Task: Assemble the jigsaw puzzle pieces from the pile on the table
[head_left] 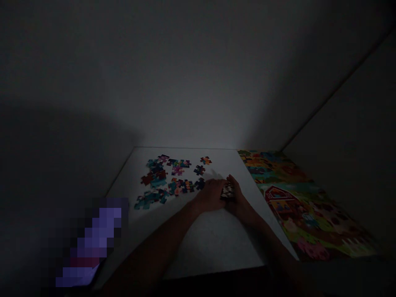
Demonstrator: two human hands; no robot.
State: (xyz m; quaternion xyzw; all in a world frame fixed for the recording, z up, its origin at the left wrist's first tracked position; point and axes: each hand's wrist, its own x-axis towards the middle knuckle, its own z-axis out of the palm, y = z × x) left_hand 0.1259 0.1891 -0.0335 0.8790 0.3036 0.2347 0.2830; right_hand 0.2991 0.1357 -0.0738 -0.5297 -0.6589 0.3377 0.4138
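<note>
Between my two hands stands a stack of jigsaw puzzle pieces (227, 191), its pale and dark edges facing me. My left hand (211, 194) presses on the stack from the left, fingers curved over its far side. On the opposite side, my right hand (238, 200) closes against it with the fingers pointing away from me. Just left of my left hand lie loose pieces, including a dark blue one (199, 184). Farther off are a dark piece (199, 170) and an orange piece (206, 160). Dim light hides the fingertips and the stack's underside.
Several teal, red and pink pieces (156, 177) lie spread over the left of the white table (213, 239). Two colourful farm pictures (309, 214) cover the right side. A blurred-out purple glowing object (103, 231) is at the lower left. A pale wall (192, 82) rises behind.
</note>
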